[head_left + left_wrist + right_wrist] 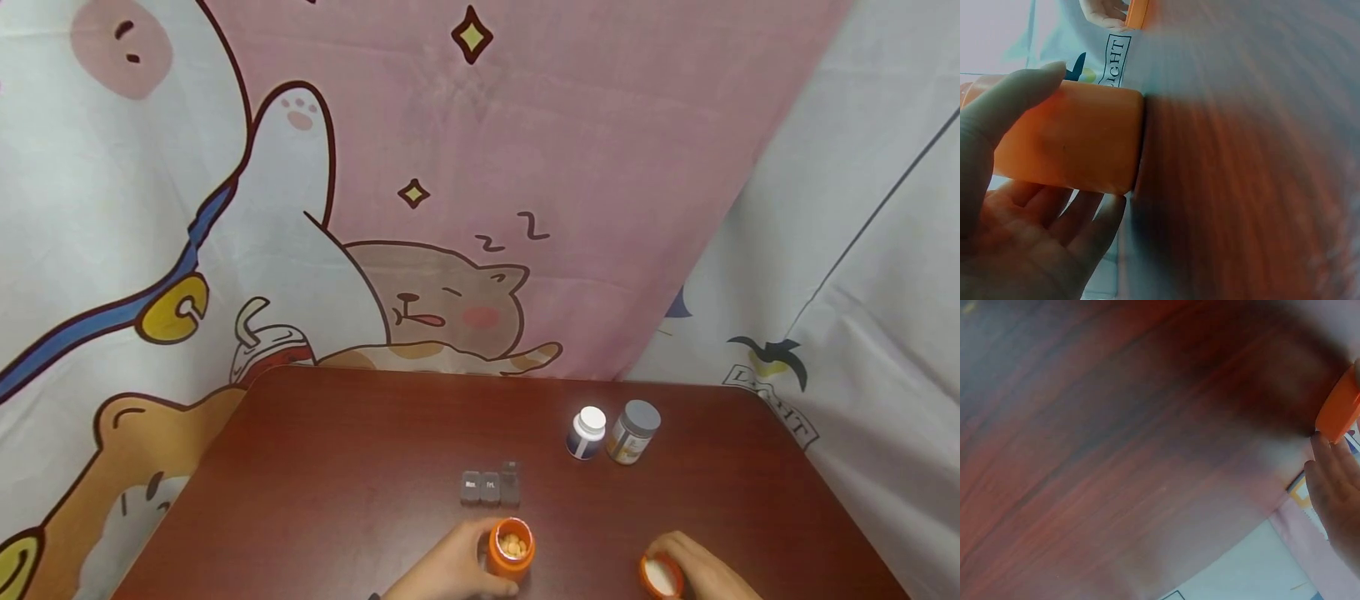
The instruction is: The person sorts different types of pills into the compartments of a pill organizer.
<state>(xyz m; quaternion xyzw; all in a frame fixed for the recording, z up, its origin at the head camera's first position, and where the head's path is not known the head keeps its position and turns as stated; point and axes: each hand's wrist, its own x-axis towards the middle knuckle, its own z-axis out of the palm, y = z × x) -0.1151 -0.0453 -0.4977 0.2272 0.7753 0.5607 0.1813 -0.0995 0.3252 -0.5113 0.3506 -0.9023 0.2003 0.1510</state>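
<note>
My left hand [450,565] grips an orange pill bottle [508,571], thumb on one side and fingers on the other. The bottle stands upright and uncapped on the table, with pale yellow tablets [513,546] visible inside. In the left wrist view its base meets the wood. Off to the right, my right hand [701,568] holds an orange cap [651,575] by its edge, white inner side up. That cap [1337,412] appears at or close to the table in the right wrist view. Just beyond the bottle lies a small grey pill organizer [490,489]; its right compartment's lid looks raised.
A white bottle with a dark label [585,435] and a grey-lidded jar [633,433] stand side by side toward the back right of the dark red wooden table [360,450]. Behind the table hangs a printed cloth [600,167] with cartoon animals.
</note>
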